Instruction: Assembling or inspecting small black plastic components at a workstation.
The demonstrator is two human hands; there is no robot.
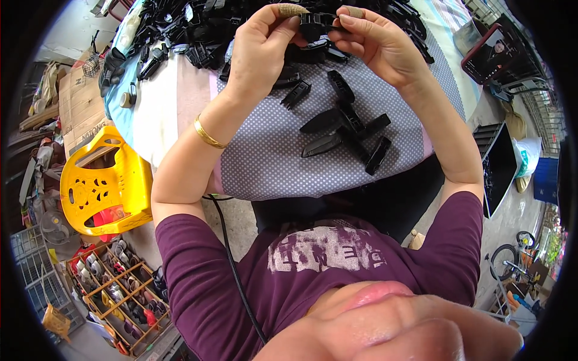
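Between my two hands, over the far part of the table, is a small black plastic part (312,26). My left hand (263,48) pinches its left side, with a tan cover on one finger. At its right end the fingertips of my right hand (373,43) close on it, a tan cover showing on a finger there too. Fingers hide some of the part, so its exact kind cannot be made out. Nearer to me, several loose black plastic pieces (349,129) lie on the dotted grey cloth (259,162).
A large heap of black plastic parts (174,30) covers the table's far side. To the left stand a yellow plastic chair (102,186) and a shoe rack (123,295). A black cable (232,259) runs past my left side. At right is a black bin (497,162).
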